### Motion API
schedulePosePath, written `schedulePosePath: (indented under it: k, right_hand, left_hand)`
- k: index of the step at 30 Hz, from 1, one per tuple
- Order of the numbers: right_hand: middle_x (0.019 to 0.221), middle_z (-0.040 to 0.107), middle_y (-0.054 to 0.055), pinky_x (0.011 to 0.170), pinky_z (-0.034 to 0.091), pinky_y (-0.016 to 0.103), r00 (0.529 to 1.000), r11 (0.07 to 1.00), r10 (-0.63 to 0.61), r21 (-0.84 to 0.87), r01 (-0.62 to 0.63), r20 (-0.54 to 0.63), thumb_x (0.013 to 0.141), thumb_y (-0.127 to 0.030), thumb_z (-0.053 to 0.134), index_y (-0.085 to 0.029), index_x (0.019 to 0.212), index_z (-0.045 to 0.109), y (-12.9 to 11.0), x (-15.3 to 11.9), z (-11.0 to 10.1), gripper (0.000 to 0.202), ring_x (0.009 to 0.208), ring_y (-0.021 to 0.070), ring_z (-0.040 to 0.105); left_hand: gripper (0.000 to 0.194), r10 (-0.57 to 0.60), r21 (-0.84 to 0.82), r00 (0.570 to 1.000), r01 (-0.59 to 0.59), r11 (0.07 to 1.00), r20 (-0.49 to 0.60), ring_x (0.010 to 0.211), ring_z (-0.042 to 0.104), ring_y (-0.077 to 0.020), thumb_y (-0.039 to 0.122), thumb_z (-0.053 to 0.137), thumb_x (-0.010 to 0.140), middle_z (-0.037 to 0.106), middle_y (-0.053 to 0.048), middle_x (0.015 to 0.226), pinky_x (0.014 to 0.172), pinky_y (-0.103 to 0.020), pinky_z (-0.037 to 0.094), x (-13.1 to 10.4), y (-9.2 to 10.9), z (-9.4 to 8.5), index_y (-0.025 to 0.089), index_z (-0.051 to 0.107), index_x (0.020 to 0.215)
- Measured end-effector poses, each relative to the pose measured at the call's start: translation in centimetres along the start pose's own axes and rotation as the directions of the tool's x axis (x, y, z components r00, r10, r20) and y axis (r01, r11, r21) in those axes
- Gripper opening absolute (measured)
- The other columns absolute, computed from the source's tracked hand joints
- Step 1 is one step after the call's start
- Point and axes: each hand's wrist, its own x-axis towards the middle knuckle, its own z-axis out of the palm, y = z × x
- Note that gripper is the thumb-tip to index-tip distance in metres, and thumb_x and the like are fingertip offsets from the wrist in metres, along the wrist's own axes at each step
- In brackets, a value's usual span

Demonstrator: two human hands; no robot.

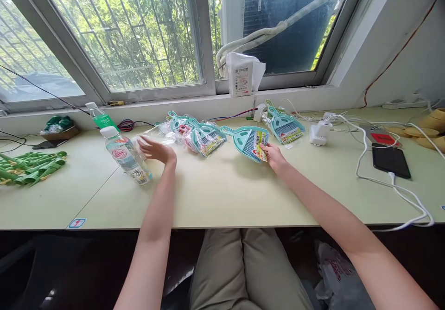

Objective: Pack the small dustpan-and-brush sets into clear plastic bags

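My right hand (274, 156) grips the lower right edge of a turquoise mini dustpan and brush set (246, 139) with a printed card on it, held just over the table. My left hand (155, 150) has its fingers stretched out beside a clear plastic bottle (128, 156); part of the fingers lies behind the bottle's edge. Clear plastic wrap (167, 137) lies close to those fingers, and I cannot tell if they touch it. Several bagged dustpan sets (207, 139) are piled in the middle back. Another bagged set (284, 125) lies to the right.
A green-labelled bottle (102, 117) stands behind the clear one. Green bundled stalks (34, 167) lie at far left. To the right are a white charger (319, 133), a black phone (391, 159) and loose white cables (363, 157). A paper packet (241, 76) leans on the window sill.
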Motion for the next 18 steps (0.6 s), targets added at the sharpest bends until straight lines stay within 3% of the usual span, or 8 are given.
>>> schedulePosePath:
  k: [3, 6, 7, 9, 11, 12, 15, 18]
  right_hand:
    - [0.08, 0.074, 0.002, 0.061, 0.061, 0.026, 0.998, 1.0, -0.009, 0.007, 0.008, 0.06, 0.084, -0.009, 0.062, -0.018, 0.091, 0.064, 0.0, -0.7, 0.7, 0.012, 0.065, 0.0134, 0.07]
    - [0.082, 0.075, 0.002, 0.064, 0.061, 0.026, 0.99, 0.999, -0.037, 0.035, 0.033, 0.132, 0.082, -0.011, 0.066, -0.019, 0.092, 0.062, 0.1, -1.8, 1.6, 0.013, 0.068, 0.0138, 0.071]
    - [0.083, 0.075, 0.001, 0.065, 0.061, 0.026, 0.987, 0.998, -0.049, 0.047, 0.043, 0.153, 0.082, -0.012, 0.066, -0.02, 0.093, 0.062, 0.2, -2.1, 1.9, 0.014, 0.07, 0.014, 0.071]
    - [0.086, 0.075, 0.001, 0.066, 0.061, 0.026, 0.981, 0.997, -0.061, 0.047, 0.054, 0.187, 0.081, -0.013, 0.068, -0.021, 0.095, 0.061, 0.3, -2.6, 2.4, 0.017, 0.072, 0.0142, 0.071]
    - [0.085, 0.075, 0.001, 0.065, 0.06, 0.026, 0.975, 0.999, -0.036, -0.02, 0.042, 0.221, 0.08, -0.014, 0.068, -0.021, 0.097, 0.062, 0.1, -2.6, 2.7, 0.019, 0.071, 0.0146, 0.071]
    - [0.084, 0.075, 0.002, 0.064, 0.059, 0.026, 0.97, 0.995, -0.001, -0.092, 0.024, 0.245, 0.08, -0.015, 0.069, -0.02, 0.096, 0.063, -0.2, -2.4, 2.6, 0.019, 0.071, 0.0153, 0.07]
    - [0.082, 0.074, 0.006, 0.069, 0.058, 0.033, 0.962, 0.91, 0.048, -0.409, 0.068, 0.267, 0.078, -0.018, 0.071, -0.018, 0.089, 0.067, -2.1, -1.2, 1.4, 0.012, 0.075, 0.0205, 0.07]
    - [0.093, 0.073, 0.012, 0.082, 0.053, 0.042, 0.952, 0.543, -0.279, -0.797, 0.264, 0.126, 0.079, -0.026, 0.073, -0.017, 0.091, 0.069, -5.0, 0.5, -2.1, 0.016, 0.092, 0.028, 0.067]
  left_hand:
    - [0.05, 0.24, -0.081, 0.971, -0.238, 0.968, 0.015, 0.15, 0.022, -0.0273, 0.013, 0.038, 0.089, 0.034, -0.015, 0.155, 0.119, -0.056, 0.015, -3.0, 3.4, 0.2, 0.02, 0.047, 0.137]
    - [0.035, 0.363, -0.377, 0.863, -0.225, 0.899, 0.351, 0.136, 0.044, -0.0269, 0.028, 0.042, 0.094, 0.051, -0.013, 0.141, 0.116, -0.051, 0.028, -7.0, 6.6, 0.7, 0.021, 0.055, 0.125]
    - [0.037, 0.335, -0.463, 0.791, -0.073, 0.883, 0.512, 0.126, 0.054, -0.0263, 0.035, 0.044, 0.094, 0.056, -0.013, 0.134, 0.111, -0.049, 0.037, -8.5, 7.4, 0.9, 0.021, 0.054, 0.127]
    - [0.045, 0.296, -0.479, 0.496, 0.296, 0.826, 0.816, 0.108, 0.064, -0.025, 0.045, 0.045, 0.094, 0.061, -0.013, 0.125, 0.096, -0.046, 0.051, -11.5, 8.4, 1.3, 0.021, 0.049, 0.131]
    - [0.051, 0.278, -0.398, 0.295, 0.534, 0.745, 0.914, 0.101, 0.065, -0.0226, 0.046, 0.052, 0.09, 0.063, -0.011, 0.122, 0.088, -0.041, 0.056, -13.6, 8.8, 1.6, 0.021, 0.046, 0.134]
    - [0.052, 0.25, -0.361, 0.263, 0.605, 0.71, 0.932, 0.099, 0.065, -0.0215, 0.044, 0.056, 0.088, 0.064, -0.01, 0.12, 0.085, -0.038, 0.056, -14.3, 8.8, 1.8, 0.021, 0.046, 0.134]
    - [0.048, 0.119, -0.331, 0.338, 0.685, 0.649, 0.934, 0.099, 0.064, -0.0197, 0.038, 0.058, 0.086, 0.066, -0.005, 0.114, 0.082, -0.033, 0.056, -14.4, 8.1, 2.2, 0.024, 0.05, 0.131]
    - [0.04, 0.06, -0.34, 0.404, 0.669, 0.662, 0.913, 0.109, 0.061, -0.0216, 0.043, 0.052, 0.091, 0.064, -0.003, 0.121, 0.083, -0.031, 0.055, -13.4, 7.4, 2.6, 0.029, 0.053, 0.129]
